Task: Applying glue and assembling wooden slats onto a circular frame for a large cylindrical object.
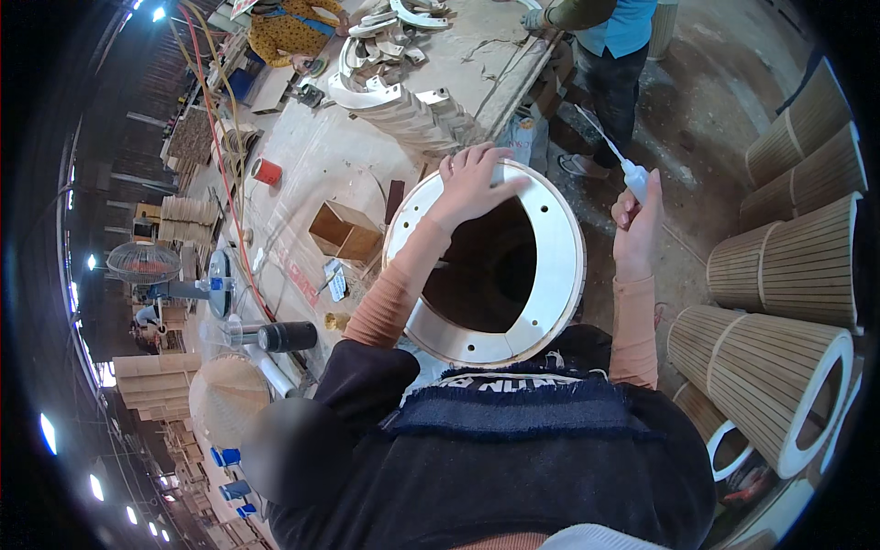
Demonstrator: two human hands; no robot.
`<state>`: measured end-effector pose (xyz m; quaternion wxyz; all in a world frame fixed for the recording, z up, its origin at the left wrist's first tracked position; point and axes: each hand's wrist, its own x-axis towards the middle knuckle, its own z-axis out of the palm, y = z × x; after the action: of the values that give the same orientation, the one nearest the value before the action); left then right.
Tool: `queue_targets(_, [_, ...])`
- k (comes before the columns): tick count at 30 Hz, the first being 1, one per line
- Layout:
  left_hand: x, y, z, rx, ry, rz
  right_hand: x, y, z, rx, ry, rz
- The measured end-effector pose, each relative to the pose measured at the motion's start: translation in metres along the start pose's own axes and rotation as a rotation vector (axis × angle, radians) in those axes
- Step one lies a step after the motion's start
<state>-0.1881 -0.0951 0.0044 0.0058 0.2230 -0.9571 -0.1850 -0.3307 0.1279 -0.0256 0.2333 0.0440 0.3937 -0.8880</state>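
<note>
Dust and scraps mark a worktable (289,133) stretching ahead of and to the left of the white, hole-drilled ring (555,247), which sits on the mouth of a hollow round drum (467,298) right in front of the person. Across the ring's far edge lies the left hand (472,183), fingers and thumb spread wide, touching its surface. To the right of the ring, the raised right hand (638,223) is wrapped around a white squeeze bottle (634,177), its long thin nozzle apart from the ring. Left of the ring is an open wooden box (344,229); farther left, a red cylindrical container (266,171). Curved white segments (394,103) are heaped beyond the ring, and slatted tapered drums (756,353) are well to its right.
</note>
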Motion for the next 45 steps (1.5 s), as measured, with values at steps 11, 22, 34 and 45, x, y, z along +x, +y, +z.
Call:
queue_targets(11, [-0.089, 0.107, 0.005, -0.030, -0.189, 0.562, 0.000, 0.001, 0.010, -0.125, -0.101, -0.053])
queue_targets(22, [-0.090, 0.085, -0.007, 0.083, 0.266, 0.122, -0.007, -0.015, 0.011, -0.398, -0.199, -0.243])
queue_targets(34, [-0.082, 0.089, 0.006, 0.115, 0.025, 0.176, -0.010, -0.020, 0.008, -0.549, -0.237, -0.346])
queue_targets(45, [-0.099, 0.114, 0.018, 0.053, 0.022, 0.292, -0.011, -0.019, 0.013, -0.747, -0.294, -0.453])
